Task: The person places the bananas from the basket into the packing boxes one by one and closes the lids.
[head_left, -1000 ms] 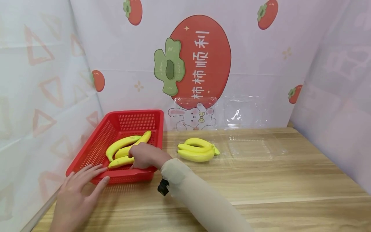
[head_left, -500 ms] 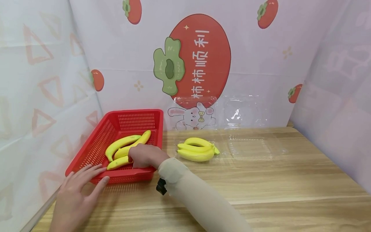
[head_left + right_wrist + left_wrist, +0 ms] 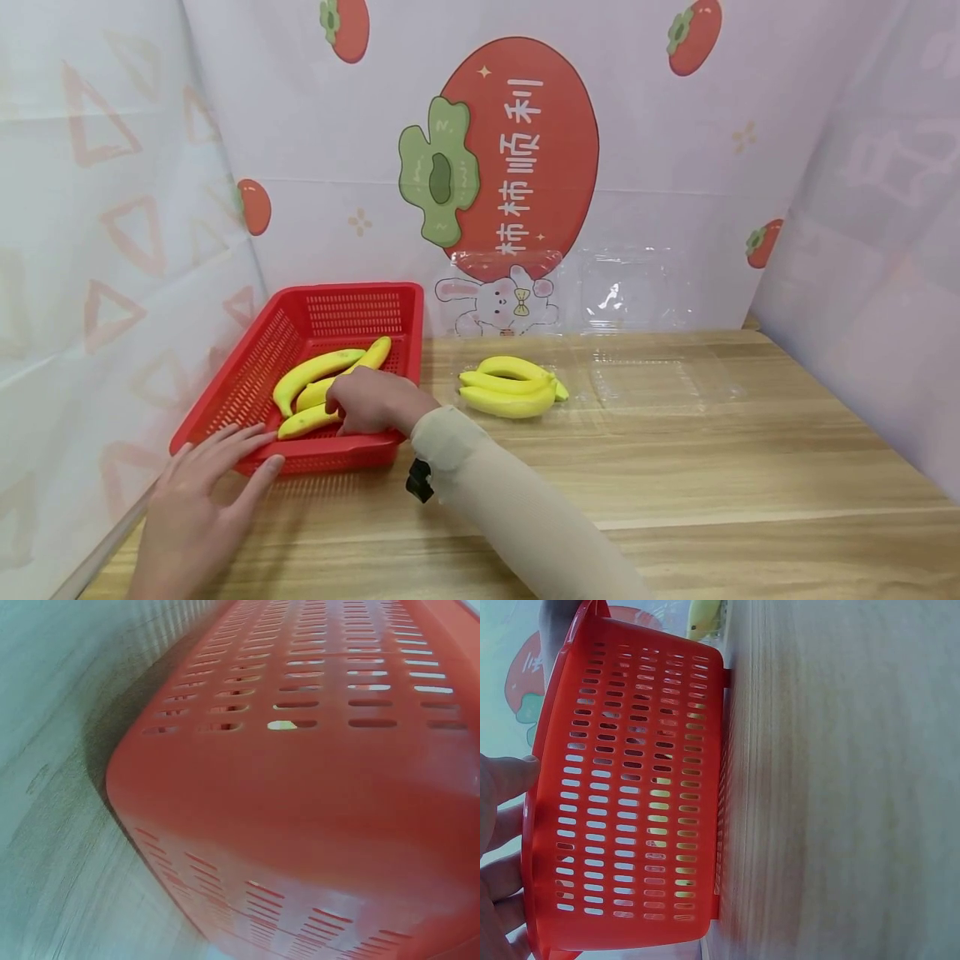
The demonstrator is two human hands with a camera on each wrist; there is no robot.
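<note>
A red plastic basket with slotted walls holds several yellow bananas. In the head view my right hand reaches over its near right corner, fingers curled at the right end of the nearest banana. The hand covers that end, and the basket wall blocks the grasp in the right wrist view. Behind it lie a curved banana and another banana pointing to the back right. My left hand rests on the basket's near left rim, fingers extended. The left wrist view shows its fingers along the rim.
Right of the basket, a bunch of yellow bananas sits in a clear plastic clamshell box with its lid raised. Beside it stands another clear open box. Printed cloth walls enclose the wooden table on the back and sides.
The nearest banana has shifted slightly left and toward the near rim. My right hand has moved a little left over it. The left hand stays on the rim.
</note>
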